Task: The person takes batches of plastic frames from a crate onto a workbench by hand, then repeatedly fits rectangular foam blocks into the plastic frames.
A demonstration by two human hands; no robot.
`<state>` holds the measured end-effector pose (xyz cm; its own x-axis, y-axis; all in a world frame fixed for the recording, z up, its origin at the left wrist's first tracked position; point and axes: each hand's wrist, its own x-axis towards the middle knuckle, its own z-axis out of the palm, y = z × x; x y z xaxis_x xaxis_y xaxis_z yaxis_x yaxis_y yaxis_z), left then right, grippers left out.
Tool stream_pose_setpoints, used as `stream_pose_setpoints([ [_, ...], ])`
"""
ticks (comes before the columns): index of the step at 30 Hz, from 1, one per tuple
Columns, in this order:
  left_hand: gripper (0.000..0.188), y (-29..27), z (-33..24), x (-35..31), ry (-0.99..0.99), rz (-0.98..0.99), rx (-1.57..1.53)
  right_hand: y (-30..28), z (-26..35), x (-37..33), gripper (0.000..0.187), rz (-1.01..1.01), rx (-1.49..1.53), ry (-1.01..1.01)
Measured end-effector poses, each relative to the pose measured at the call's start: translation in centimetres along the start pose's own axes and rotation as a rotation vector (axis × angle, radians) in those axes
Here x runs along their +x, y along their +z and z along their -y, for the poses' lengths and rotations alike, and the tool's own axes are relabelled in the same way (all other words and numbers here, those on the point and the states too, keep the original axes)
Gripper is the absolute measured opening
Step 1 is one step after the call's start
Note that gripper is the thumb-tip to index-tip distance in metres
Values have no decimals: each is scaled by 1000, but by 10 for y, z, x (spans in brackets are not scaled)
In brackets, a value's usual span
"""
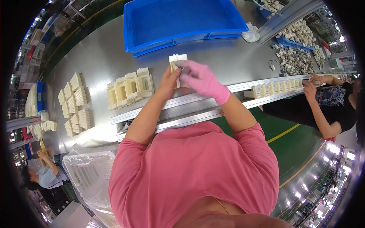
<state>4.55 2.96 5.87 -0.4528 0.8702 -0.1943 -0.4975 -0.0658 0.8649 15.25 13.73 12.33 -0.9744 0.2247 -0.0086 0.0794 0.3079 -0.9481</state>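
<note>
Across much of the view, a shiny metal table [102,49]; at lower right, green floor [289,152] with a yellow line. On the table's far side, a blue tray [190,37] with bare bottom showing. At lower left, a white slatted basket [91,167] under clear film, contents hard to tell. At far right, a co-worker's black top [330,97] with a pale print, too small to read. Along the near edge, metal rails [129,114]; between them at right, a row of cream housings [277,88]. At upper right, heaped white connectors [300,32]. Left of centre, upright cream frames [121,91]; further left, cream stacks [80,97]. At centre, pink-gloved right hand [203,79], fingers bent close to the part, too blurred to tell whether gripping; bare left hand [167,83], closed around a white-topped housing [178,57], above the table in front of the tray.
</note>
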Motion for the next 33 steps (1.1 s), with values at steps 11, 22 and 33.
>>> stream_pose_setpoints([
  [11, 34, -10, -42, 5, -202, 389, 858, -39, -4, -43, 59, 71, -249, 92],
  [22, 36, -179, -37, 60, -128, 98, 1964, -62, -86, -101, 24, -699, -1502, 197],
  [33, 42, -18, -59, 43, 282, -102, 537, 14, -137, 71, 59, 289, -1010, 382],
])
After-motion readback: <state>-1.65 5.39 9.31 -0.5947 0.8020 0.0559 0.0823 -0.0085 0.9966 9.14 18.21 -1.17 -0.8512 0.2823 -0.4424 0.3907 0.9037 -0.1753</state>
